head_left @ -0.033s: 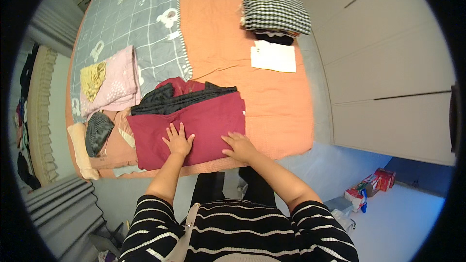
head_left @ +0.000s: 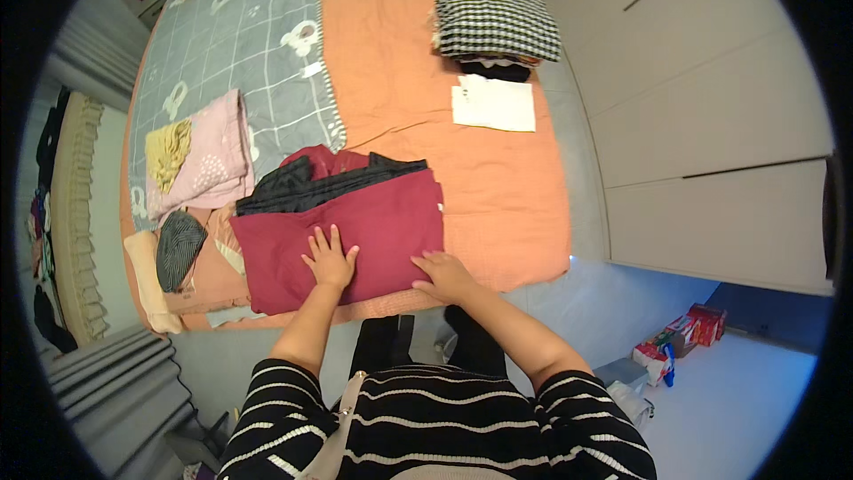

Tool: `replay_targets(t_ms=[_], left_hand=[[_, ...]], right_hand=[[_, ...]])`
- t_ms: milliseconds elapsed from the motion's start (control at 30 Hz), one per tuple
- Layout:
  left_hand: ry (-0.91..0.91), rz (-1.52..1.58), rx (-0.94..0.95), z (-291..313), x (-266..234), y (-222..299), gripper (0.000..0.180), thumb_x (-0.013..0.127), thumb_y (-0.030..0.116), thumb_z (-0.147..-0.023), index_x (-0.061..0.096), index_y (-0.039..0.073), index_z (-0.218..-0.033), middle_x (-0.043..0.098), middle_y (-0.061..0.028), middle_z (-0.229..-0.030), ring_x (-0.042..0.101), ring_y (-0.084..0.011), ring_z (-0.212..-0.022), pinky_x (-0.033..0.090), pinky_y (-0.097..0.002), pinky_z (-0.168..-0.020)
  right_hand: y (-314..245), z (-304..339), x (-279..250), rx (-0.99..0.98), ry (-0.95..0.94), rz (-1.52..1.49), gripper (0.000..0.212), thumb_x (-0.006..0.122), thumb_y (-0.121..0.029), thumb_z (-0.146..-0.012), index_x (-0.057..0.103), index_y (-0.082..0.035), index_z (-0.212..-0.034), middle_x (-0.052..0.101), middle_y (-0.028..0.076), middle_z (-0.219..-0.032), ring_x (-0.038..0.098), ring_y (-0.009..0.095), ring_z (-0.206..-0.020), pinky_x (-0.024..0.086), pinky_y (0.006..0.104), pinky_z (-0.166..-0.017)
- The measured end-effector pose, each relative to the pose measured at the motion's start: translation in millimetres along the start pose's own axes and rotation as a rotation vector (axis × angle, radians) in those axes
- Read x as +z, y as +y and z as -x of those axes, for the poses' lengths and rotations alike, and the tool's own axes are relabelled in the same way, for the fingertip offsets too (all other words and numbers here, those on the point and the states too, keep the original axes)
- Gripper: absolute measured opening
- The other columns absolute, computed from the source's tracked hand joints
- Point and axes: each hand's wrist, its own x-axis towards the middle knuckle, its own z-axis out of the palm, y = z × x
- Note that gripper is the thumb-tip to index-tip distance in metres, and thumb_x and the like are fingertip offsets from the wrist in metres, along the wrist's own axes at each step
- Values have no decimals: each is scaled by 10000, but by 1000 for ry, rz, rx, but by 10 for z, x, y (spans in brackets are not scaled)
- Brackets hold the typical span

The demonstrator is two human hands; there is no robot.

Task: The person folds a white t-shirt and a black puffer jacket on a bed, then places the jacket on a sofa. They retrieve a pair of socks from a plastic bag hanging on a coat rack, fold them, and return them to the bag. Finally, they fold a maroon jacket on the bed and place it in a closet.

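A dark red garment (head_left: 275, 253) with black fabric (head_left: 342, 185) along its far side lies spread at the near edge of the bed. My left hand (head_left: 330, 268) presses flat on its middle, fingers spread. Near the garment's right side, my right hand (head_left: 446, 278) rests on the cloth with its fingers stretched out and a little bent. Neither hand grips the fabric. More red cloth (head_left: 329, 160) shows beyond the black part.
Left of the garment are a striped dark cloth (head_left: 180, 251), a folded pink cloth (head_left: 209, 147) and a yellow cloth (head_left: 167, 156). A checked folded stack (head_left: 496, 25) and a white cloth (head_left: 494, 105) lie at the far right. Pale cabinets (head_left: 711, 107) stand beyond the bed's right side.
My right hand's fingers have settled lower onto the red cloth and look less blurred. The left hand stays flat in place. The whole view has shifted slightly.
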Motion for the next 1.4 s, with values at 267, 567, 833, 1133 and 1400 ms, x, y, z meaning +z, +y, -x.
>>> replay_targets(t_ms=[267, 567, 833, 1133, 1400], left_hand=[[-78, -74, 152, 626, 493, 2055, 850, 474, 616, -846, 162, 155, -1487, 56, -171, -1546, 37, -419, -1409, 123, -679, -1051], [-217, 216, 62, 933, 1371, 4030, 823, 440, 603, -879, 207, 78, -1468, 195, -219, -1504, 212, -375, -1386, 247, -497, -1097], [-229, 362, 177, 1034, 1794, 5243, 846, 487, 570, -873, 211, 17, -1451, 223, -305, -1459, 279, -409, -1347, 280, -401, -1099], [-234, 567, -80, 582, 2076, 5462, 855, 505, 537, -869, 216, -39, -1430, 266, -317, -1435, 317, -395, -1333, 273, -398, -1101], [100, 1233, -45, -300, 679, 6485, 800, 500, 464, -919, 168, -35, -1450, 280, -276, -1453, 353, -358, -1324, 299, -374, -1080]], right_hand=[[1693, 1875, -587, 211, -164, 83, 619, 654, -391, -791, 489, -79, -1301, 573, 184, -1196, 549, 355, -1096, 428, 437, -940], [3583, 3102, -1963, 229, 40, -40, 615, 633, -374, -830, 449, -86, -1341, 563, 193, -1221, 545, 358, -1104, 435, 421, -945], [4463, 3211, -2700, 238, 10, -53, 598, 633, -357, -836, 459, -84, -1338, 575, 200, -1202, 555, 351, -1098, 453, 431, -912], [4774, 3069, -3346, 123, -48, -131, 584, 626, -356, -843, 472, -61, -1323, 557, 217, -1228, 537, 361, -1123, 439, 419, -939], [5081, 2077, -4223, 2, -129, -69, 569, 638, -354, -842, 488, -70, -1312, 542, 195, -1269, 520, 344, -1160, 421, 399, -977]])
